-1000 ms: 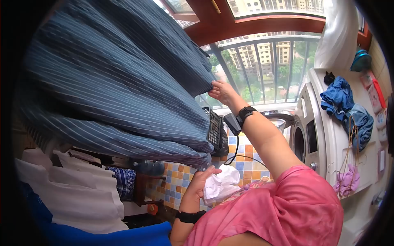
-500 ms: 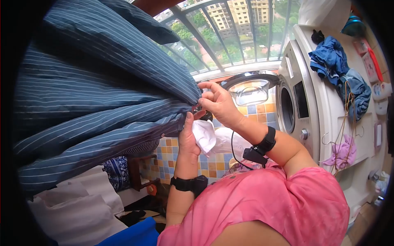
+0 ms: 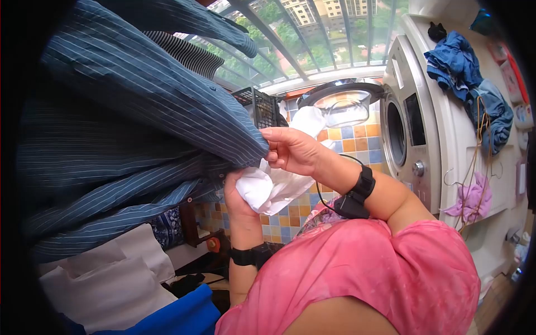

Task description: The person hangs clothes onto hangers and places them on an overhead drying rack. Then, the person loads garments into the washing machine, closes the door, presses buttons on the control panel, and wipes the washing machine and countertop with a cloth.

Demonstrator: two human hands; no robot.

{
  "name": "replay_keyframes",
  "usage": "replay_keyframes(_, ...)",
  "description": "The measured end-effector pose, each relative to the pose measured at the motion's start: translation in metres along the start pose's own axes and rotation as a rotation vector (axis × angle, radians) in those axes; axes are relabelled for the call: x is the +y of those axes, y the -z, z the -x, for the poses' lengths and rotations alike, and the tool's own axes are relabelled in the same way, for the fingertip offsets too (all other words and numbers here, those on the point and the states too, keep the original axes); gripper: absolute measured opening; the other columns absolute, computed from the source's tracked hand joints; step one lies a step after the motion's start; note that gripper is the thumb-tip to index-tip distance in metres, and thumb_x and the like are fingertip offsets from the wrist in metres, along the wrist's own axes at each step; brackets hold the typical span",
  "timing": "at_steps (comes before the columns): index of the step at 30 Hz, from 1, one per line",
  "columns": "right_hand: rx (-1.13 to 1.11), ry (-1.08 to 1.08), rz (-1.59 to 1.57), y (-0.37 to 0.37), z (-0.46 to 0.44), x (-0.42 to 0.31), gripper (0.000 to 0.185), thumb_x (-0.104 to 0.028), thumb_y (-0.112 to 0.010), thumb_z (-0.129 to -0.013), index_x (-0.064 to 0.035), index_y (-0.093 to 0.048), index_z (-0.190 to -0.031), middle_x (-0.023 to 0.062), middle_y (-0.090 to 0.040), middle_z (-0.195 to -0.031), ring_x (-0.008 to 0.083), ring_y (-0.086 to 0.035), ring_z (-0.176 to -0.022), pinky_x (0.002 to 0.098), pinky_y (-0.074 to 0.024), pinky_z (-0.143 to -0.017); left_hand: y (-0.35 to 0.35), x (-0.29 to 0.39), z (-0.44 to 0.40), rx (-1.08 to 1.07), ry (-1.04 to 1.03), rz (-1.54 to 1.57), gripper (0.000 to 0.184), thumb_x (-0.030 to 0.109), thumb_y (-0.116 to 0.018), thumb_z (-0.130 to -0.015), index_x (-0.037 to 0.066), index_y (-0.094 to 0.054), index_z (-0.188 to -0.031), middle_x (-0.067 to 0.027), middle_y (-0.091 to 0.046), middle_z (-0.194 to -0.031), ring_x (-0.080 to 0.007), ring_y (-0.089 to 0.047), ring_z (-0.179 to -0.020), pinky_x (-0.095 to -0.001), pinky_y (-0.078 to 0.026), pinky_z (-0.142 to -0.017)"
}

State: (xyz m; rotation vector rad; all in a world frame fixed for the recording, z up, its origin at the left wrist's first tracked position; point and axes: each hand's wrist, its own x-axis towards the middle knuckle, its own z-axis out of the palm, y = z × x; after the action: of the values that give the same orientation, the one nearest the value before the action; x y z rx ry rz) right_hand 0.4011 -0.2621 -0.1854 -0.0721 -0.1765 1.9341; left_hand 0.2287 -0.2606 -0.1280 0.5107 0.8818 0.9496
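the right hand (image 3: 293, 151), well apart from the left hand (image 3: 239, 205) a second ago, is now just beside it, pinching the near edge of the pinstriped button-up shirt (image 3: 151, 95), gathering its folds; white cloth (image 3: 255, 191) partly covers the left hand, whose grip i cannot tell.

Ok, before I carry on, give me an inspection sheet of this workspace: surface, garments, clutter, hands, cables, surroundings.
Surface: tiled floor, multicoloured; wet or dry, cannot tell.
Job's things: striped shirt hangs in loose folds; white cloth is bunched at the left hand.
Clutter: blue garments and a lilac cloth by the washing machine.
Hands: right hand pinches the shirt's edge; left-hand grip partly hidden.
Cables: one black cable near the right wrist device; its full run is hidden.
Surroundings: washing machine door open; barred window beyond.
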Motion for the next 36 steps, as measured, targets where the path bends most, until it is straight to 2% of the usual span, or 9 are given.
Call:
replay_keyframes(7, -0.047, 0.092, -0.091, -0.003, -0.009, -0.005, 0.018, -0.024, -0.059, -0.098, -0.007, -0.059, -0.105, 0.004, -0.062, -0.089, 0.0101, -0.051, -0.069, 0.0229, -0.041, -0.053, 0.053, 0.004, -0.003, -0.077, -0.067, 0.13, 0.033, 0.014, -0.061, -0.081, 0.0, -0.062, -0.11, -0.0146, -0.067, -0.108, -0.0214, -0.063, -0.102, -0.033, -0.049, -0.092)
replay_keyframes(10, -0.039, 0.059, -0.059, -0.008, -0.008, -0.012, 0.022, -0.027, -0.055, -0.1, -0.0061, -0.059, -0.106, 0.0045, -0.062, -0.088, 0.0096, -0.05, -0.065, 0.0231, -0.0407, -0.053, 0.054, 0.006, -0.001, -0.19, -0.101, 0.161, 0.031, 0.02, -0.06, -0.087, 0.001, -0.063, -0.112, -0.0127, -0.067, -0.108, -0.0212, -0.063, -0.103, -0.0337, -0.05, -0.091)
replay_keyframes(13, 0.023, 0.156, -0.064, -0.006, -0.013, -0.025, 0.026, -0.028, -0.049, -0.103, -0.0048, -0.059, -0.102, 0.0033, -0.063, -0.083, 0.0099, -0.049, -0.06, 0.0243, -0.0403, -0.05, 0.03, 0.006, 0.014, 0.041, -0.133, 0.127, 0.033, 0.029, -0.057, -0.095, 0.002, -0.063, -0.114, -0.0101, -0.068, -0.107, -0.0203, -0.063, -0.102, -0.0338, -0.05, -0.09)
replay_keyframes(15, 0.059, 0.276, -0.015, -0.002, -0.016, -0.038, 0.025, -0.028, -0.049, -0.103, -0.0052, -0.059, -0.099, 0.0027, -0.063, -0.084, 0.01, -0.05, -0.06, 0.025, -0.0405, -0.051, 0.033, 0.007, 0.017, 0.014, -0.092, 0.071, 0.042, 0.041, -0.054, -0.097, 0.008, -0.061, -0.121, -0.007, -0.065, -0.115, -0.0268, -0.063, -0.101, -0.0443, -0.051, -0.088)
replay_keyframes(20, 0.033, 0.312, -0.072, 0.004, -0.027, -0.047, 0.02, -0.024, -0.048, -0.104, -0.0076, -0.058, -0.101, -0.0005, -0.06, -0.081, 0.0068, -0.046, -0.057, 0.021, -0.0385, -0.052, 0.044, -0.008, 0.008, -0.013, -0.128, 0.148, 0.038, 0.038, -0.058, -0.095, 0.009, -0.061, -0.119, -0.0041, -0.065, -0.114, -0.0253, -0.068, -0.082, -0.0397, -0.056, -0.074)
replay_keyframes(24, 0.006, 0.27, 0.027, 0.017, -0.024, -0.063, 0.02, -0.026, -0.049, -0.104, -0.0091, -0.059, -0.103, -0.0027, -0.06, -0.082, 0.0042, -0.043, -0.054, 0.0209, -0.0384, -0.052, 0.045, -0.008, 0.016, -0.047, -0.087, 0.163, 0.037, 0.038, -0.055, -0.097, 0.009, -0.061, -0.12, -0.0044, -0.065, -0.116, -0.0265, -0.068, -0.083, -0.0408, -0.057, -0.076)
replay_keyframes(29, -0.005, 0.336, -0.001, 0.028, -0.026, -0.083, 0.022, -0.027, -0.048, -0.105, -0.0079, -0.059, -0.102, -0.0011, -0.06, -0.08, 0.0056, -0.044, -0.053, 0.0208, -0.0393, -0.052, 0.037, -0.007, 0.012, -0.319, 0.094, 0.253, 0.045, 0.041, -0.05, -0.1, 0.01, -0.054, -0.131, -0.0068, -0.061, -0.126, -0.0285, -0.062, -0.11, -0.0471, -0.05, -0.097)
replay_keyframes(32, 0.028, 0.446, 0.047, 0.029, -0.023, -0.105, 0.024, -0.026, -0.048, -0.105, -0.0049, -0.059, -0.1, 0.0021, -0.06, -0.077, 0.0081, -0.05, -0.059, 0.0224, -0.0437, -0.055, 0.035, -0.013, 0.011, -0.07, -0.032, 0.169, 0.051, 0.046, -0.049, -0.1, 0.011, -0.05, -0.137, -0.007, -0.056, -0.133, -0.0274, -0.052, -0.125, -0.0481, -0.043, -0.105)
replay_keyframes(36, -0.028, 0.461, 0.102, 0.034, -0.021, -0.113, 0.021, -0.026, -0.053, -0.103, -0.0062, -0.059, -0.097, 0.0034, -0.063, -0.082, 0.0104, -0.055, -0.067, 0.0259, -0.0475, -0.061, 0.026, -0.016, 0.015, -0.051, -0.058, 0.076, 0.052, 0.047, -0.049, -0.1, 0.012, -0.048, -0.139, -0.0058, -0.054, -0.136, -0.0259, -0.047, -0.13, -0.048, -0.04, -0.108)
